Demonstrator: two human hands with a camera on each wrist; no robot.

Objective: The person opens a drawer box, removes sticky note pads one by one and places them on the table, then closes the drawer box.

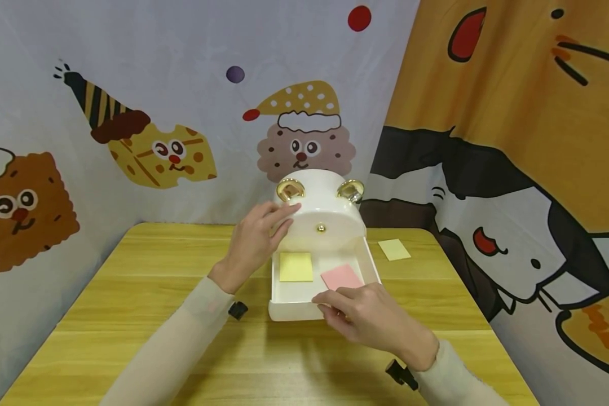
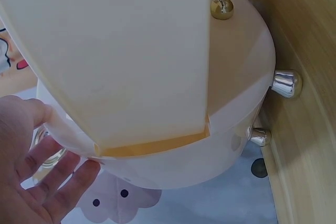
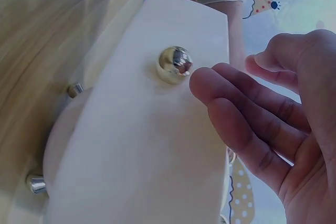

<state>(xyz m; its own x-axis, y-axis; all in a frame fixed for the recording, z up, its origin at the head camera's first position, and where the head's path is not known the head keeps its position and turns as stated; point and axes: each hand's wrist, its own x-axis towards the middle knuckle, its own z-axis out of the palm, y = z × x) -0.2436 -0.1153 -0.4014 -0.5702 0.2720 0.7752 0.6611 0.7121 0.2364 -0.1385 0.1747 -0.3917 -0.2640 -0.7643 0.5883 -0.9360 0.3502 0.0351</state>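
A white rounded desktop drawer box (image 1: pixel 321 197) stands on the table, its lower drawer (image 1: pixel 290 310) pulled out. Inside the drawer lie a yellow sticky-note pad (image 1: pixel 296 267) and, to its right, a pink sticky-note pad (image 1: pixel 341 277), partly behind my right hand. My left hand (image 1: pixel 254 237) is at the box's upper left side. In the left wrist view its extended fingers (image 2: pixel 73 187) touch the white body. My right hand (image 1: pixel 367 316) is over the front right of the drawer with nothing in it. Its fingertips are near the drawer front's gold knob (image 3: pixel 175 65) in the right wrist view.
A pale yellow sticky note (image 1: pixel 394 250) lies on the wooden table (image 1: pixel 182 254) to the right of the box. Gold ring ears (image 1: pixel 290 190) top the box, and short metallic feet (image 2: pixel 286 83) hold it up. Behind hangs a cartoon-printed cloth (image 1: pixel 182 56).
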